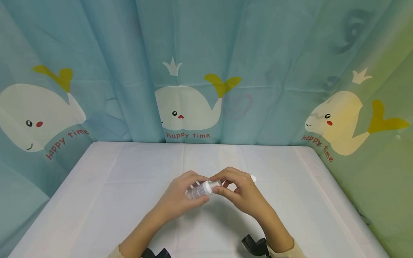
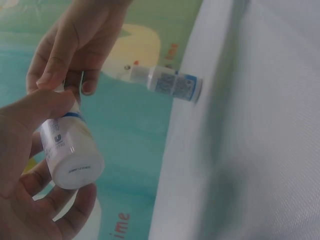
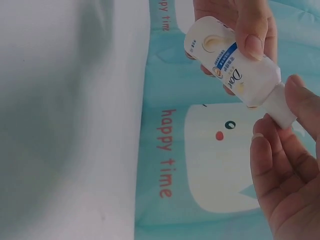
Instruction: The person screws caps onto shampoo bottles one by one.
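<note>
A small white Dove bottle (image 1: 199,190) is tilted in the air above the table, its cap (image 3: 280,106) towards the right. My left hand (image 1: 180,195) grips the bottle's body, thumb on one side and fingers on the other. With thumb and fingertips my right hand (image 1: 240,188) pinches the cap, which is on the bottle. The left wrist view shows the bottle's round base, facing that camera. A second small white bottle (image 2: 175,84) stands upright on the table beyond the hands; in the head view the right hand mostly hides it.
The table (image 1: 129,172) has a white cloth over it. Behind and beside it hangs a blue-green curtain (image 1: 264,118) printed with whales. Black wrist mounts (image 1: 255,245) sit near both forearms at the front edge.
</note>
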Demonstrator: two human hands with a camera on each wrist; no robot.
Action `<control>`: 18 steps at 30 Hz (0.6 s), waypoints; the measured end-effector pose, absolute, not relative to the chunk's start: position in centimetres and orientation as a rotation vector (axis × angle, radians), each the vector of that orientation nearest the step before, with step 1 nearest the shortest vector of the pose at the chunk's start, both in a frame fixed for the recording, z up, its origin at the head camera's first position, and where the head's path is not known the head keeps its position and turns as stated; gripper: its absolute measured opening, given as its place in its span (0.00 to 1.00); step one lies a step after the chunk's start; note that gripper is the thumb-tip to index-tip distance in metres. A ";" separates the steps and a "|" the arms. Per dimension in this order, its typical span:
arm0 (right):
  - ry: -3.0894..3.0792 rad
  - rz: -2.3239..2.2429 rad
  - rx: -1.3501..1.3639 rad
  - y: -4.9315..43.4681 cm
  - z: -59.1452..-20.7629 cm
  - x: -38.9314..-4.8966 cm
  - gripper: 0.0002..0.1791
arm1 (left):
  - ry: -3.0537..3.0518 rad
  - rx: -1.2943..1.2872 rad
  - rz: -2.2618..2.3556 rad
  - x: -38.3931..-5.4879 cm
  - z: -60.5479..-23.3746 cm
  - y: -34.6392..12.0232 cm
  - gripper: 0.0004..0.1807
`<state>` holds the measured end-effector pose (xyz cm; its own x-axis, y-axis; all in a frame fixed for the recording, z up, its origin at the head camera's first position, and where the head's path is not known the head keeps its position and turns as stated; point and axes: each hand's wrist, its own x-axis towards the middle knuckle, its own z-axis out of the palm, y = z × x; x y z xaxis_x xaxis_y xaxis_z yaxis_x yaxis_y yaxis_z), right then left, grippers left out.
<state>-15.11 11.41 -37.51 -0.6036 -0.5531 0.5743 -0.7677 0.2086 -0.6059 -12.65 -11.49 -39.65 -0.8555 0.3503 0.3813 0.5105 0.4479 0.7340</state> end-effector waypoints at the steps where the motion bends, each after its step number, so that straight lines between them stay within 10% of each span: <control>1: -2.252 1.342 1.258 11.4 -37.5 -15.1 0.14 | -2.521 -0.755 -1.366 -12.7 -39.7 -11.5 0.21; 18: -2.265 1.352 1.284 11.7 -37.7 -15.4 0.14 | -2.531 -0.755 -1.393 -12.8 -39.9 -11.6 0.21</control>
